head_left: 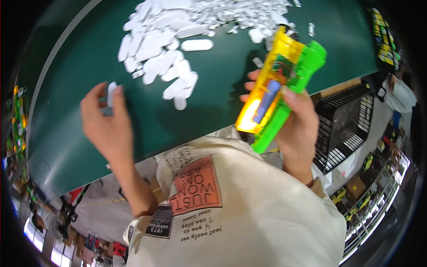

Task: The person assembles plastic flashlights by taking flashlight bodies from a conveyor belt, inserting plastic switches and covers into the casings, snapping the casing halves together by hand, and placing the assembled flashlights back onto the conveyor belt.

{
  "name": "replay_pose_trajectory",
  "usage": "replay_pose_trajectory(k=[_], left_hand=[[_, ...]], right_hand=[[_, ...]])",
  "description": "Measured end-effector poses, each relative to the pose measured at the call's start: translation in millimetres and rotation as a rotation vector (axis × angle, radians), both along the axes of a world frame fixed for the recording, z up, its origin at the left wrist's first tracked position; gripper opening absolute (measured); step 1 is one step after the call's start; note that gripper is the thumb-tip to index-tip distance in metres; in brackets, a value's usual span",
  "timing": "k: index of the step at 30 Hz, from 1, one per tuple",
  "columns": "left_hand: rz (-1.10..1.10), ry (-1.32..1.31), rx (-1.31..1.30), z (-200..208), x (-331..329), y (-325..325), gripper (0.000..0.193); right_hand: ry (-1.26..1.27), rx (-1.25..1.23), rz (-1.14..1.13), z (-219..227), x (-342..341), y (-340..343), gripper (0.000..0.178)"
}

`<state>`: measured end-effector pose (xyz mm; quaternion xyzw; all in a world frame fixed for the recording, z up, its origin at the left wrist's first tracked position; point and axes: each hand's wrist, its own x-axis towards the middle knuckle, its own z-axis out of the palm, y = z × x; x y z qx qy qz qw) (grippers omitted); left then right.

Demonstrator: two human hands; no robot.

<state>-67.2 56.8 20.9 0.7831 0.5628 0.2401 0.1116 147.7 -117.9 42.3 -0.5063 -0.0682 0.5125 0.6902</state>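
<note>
My left hand point(106, 127), over the left part of the table, pinches a small white piece point(111, 94) between thumb and fingers. My right hand point(301, 116) is wrapped round an opened toy-like plastic housing, its yellow half point(252, 109) and green half point(310, 66) side by side and tilted. Inside the yellow half lies a blue-purple cylindrical battery point(268, 99), below a small green circuit board point(282, 66) with thin wires. A bright glow fills the lower end of the yellow half.
A large heap of white oval pieces point(155, 42) spreads over the far part of the green table point(66, 133). A black plastic crate point(342, 127) stands beyond the table's right edge. Yellow-and-black items point(384, 38) lie at the far right, green-and-orange ones point(18, 118) at the far left.
</note>
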Motion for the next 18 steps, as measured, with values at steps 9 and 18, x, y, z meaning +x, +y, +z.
replay_pose_trajectory(k=[9,18], left_hand=[[0.051,0.041,-0.250,-17,-26,25,0.022],[-0.195,-0.757,-0.909,8,19,-13,0.013]], right_hand=[[0.119,-0.051,0.028,13,-7,13,0.053],[0.161,-0.083,0.109,11,-13,16,0.052]])
